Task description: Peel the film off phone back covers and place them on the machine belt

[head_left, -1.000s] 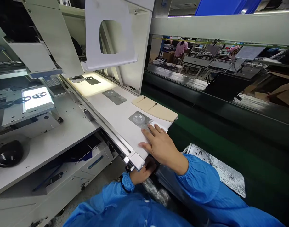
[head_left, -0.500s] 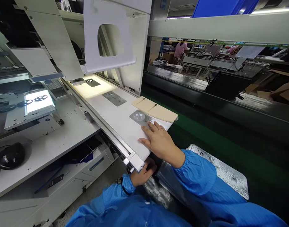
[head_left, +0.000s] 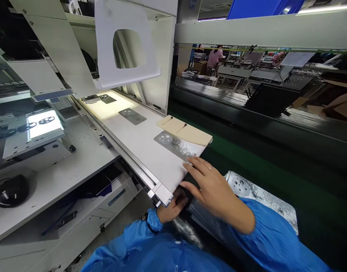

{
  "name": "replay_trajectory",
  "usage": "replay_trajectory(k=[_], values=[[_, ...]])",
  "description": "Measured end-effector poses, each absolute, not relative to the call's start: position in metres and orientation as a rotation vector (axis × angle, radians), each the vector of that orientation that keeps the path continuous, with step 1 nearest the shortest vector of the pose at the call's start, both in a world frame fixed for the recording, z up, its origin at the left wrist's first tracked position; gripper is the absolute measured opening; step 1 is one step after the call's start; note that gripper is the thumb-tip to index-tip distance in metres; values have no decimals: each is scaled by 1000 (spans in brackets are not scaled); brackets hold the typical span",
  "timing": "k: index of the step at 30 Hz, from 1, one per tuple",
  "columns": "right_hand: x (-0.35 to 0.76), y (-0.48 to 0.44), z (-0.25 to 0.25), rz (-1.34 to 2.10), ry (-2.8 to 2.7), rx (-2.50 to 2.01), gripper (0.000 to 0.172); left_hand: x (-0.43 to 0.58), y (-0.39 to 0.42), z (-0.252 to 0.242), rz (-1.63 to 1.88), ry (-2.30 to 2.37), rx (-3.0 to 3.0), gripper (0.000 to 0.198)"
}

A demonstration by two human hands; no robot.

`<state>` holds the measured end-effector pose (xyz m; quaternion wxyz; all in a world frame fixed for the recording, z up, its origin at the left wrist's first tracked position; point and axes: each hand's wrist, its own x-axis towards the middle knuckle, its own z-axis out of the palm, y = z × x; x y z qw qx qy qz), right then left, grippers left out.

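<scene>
A grey phone-shaped sheet with round camera holes (head_left: 173, 145) lies on the white conveyor belt (head_left: 145, 151), beside a beige guide plate (head_left: 187, 130). My right hand (head_left: 209, 183) is at the belt's end, fingers apart, with its fingertips by the sheet's near end. My left hand (head_left: 172, 207) is low beside the belt's metal corner, its fingers curled; what they hold, if anything, is hidden. Two more sheets lie farther up the belt, one in the middle (head_left: 132, 116) and one under yellow light (head_left: 107, 98).
A silvery patterned sheet (head_left: 264, 194) lies at the lower right. On the left bench are a black mouse (head_left: 11, 190) and a lit panel (head_left: 44, 124). A white machine cover (head_left: 153, 56) hangs over the belt. A person in pink (head_left: 214, 56) is in the background.
My right hand has drawn back right and down off the sheet, uncovering more of its shiny end. The farther sheets appear slightly shifted left with the view. My left hand stays in place.
</scene>
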<state>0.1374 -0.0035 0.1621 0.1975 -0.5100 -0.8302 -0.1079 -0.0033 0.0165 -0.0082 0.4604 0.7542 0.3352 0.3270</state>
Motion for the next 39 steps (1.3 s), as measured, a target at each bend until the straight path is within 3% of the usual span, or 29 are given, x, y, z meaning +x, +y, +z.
replay_trajectory(k=[3, 6, 10, 14, 17, 23, 34, 39], values=[[169, -52, 156, -105, -2296, -1452, 31, -4, 16, -5, 803, 837, 1878, 15], [205, -100, 133, 13, -2255, -1699, 33, -7, 17, -1, 825, 789, 1925, 13], [228, -144, 94, -70, -2137, -2115, 50, -10, 16, 3, 953, 607, 2056, 15], [222, -156, 77, 30, -2019, -2429, 75, -3, 12, 6, 905, 483, 2254, 32], [219, -153, 75, 153, -1966, -2480, 75, 6, 5, 8, 865, 404, 2375, 34], [223, -146, 78, 201, -1960, -2477, 73, 16, -3, 6, 943, 455, 2466, 19], [225, -133, 84, 284, -1960, -2535, 80, 14, -4, 4, 969, 469, 2487, 16], [223, -135, 83, 233, -1939, -2548, 75, 14, -3, 5, 965, 464, 2487, 16]])
